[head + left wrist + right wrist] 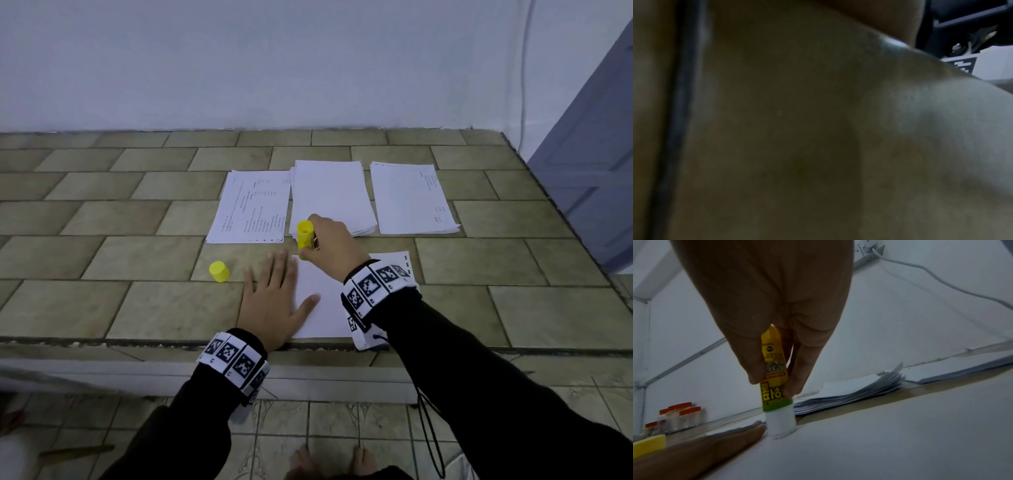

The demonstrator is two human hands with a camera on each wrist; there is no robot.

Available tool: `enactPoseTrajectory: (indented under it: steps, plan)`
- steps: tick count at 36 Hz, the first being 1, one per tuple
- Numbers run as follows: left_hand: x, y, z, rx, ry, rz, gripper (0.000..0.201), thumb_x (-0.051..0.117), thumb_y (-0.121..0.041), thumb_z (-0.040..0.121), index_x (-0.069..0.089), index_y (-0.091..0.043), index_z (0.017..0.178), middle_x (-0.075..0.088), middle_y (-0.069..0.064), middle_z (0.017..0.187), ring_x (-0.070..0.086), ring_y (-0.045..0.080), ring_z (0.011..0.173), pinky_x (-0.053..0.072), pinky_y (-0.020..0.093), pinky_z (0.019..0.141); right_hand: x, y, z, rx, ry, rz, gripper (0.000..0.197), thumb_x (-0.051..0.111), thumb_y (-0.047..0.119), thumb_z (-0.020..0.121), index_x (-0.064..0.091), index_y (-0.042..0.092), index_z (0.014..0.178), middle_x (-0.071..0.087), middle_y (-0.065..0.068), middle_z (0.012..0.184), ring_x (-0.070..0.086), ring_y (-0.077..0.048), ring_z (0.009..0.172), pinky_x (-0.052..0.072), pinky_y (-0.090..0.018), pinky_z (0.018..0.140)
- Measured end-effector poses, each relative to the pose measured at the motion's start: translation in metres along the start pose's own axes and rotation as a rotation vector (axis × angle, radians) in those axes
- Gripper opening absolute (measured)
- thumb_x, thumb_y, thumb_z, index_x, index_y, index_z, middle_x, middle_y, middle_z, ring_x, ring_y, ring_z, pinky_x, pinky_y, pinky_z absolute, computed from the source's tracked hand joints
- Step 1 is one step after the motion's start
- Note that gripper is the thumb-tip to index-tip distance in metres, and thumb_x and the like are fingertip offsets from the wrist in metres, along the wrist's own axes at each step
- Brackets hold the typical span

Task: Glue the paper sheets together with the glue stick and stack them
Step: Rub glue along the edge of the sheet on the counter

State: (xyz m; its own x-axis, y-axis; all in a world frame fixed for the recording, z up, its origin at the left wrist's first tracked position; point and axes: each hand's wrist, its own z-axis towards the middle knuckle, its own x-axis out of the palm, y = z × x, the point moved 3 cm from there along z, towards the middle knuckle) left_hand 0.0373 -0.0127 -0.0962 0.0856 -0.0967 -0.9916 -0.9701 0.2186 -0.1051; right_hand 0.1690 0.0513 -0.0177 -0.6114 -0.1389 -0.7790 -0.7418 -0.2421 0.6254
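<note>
Pressing the white tip of a yellow glue stick (pixel 774 382) onto the far left corner of a blank paper sheet (pixel 322 308) on the tiled ledge, the right hand (pixel 334 245) grips its barrel while the left hand (pixel 274 301) lies flat, fingers straight, holding the sheet's left edge down, with the yellow cap (pixel 219 271) just left.

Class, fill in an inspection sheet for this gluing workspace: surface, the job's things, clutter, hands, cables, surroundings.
Surface: tiled ledge, raised above a tiled floor.
Job's things: blank sheet at the near edge; glue stick upright, tip on that sheet's far left corner; yellow cap off, left of the sheet; three paper piles behind.
Clutter: red-lidded jars far left, by the wall.
Hands: left hand flat, holding the sheet's left edge down; right hand grips the glue stick.
Cables: white cable running from a wall socket.
Surroundings: white wall; grey door at right.
</note>
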Motion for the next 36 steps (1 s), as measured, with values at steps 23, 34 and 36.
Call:
enactPoseTrajectory:
  steps: [23,34,36]
  plan:
    - [0.000,0.001,0.001,0.005,0.003,-0.039,0.112,-0.023,-0.083,0.070,0.004,-0.020,0.158,-0.004,0.003,0.166,-0.006,0.023,0.152,-0.005,0.056,0.120,-0.086,-0.101,-0.066,0.280,-0.316,-0.051,0.016,0.062,0.013,0.088,0.053,0.001,0.093,0.064,-0.014,0.084,0.057,-0.026,0.072,0.043,-0.031,0.062]
    - [-0.001,0.001,0.001,-0.006,0.021,-0.049,0.105,-0.004,-0.084,0.074,-0.002,-0.020,0.158,-0.010,0.002,0.165,-0.011,0.021,0.152,-0.007,0.056,0.120,-0.026,-0.022,-0.052,0.021,-0.057,0.159,0.015,0.069,0.013,0.079,0.056,0.008,0.084,0.064,-0.005,0.083,0.063,-0.019,0.077,0.053,-0.041,0.076]
    - [0.000,0.001,0.001,-0.003,0.028,-0.038,0.106,-0.004,-0.085,0.074,-0.005,-0.020,0.158,-0.012,0.002,0.165,-0.013,0.020,0.151,-0.007,0.055,0.120,-0.010,-0.008,-0.049,-0.021,0.017,0.154,0.014,0.068,0.014,0.078,0.054,0.012,0.081,0.063,-0.004,0.082,0.062,-0.018,0.076,0.054,-0.044,0.075]
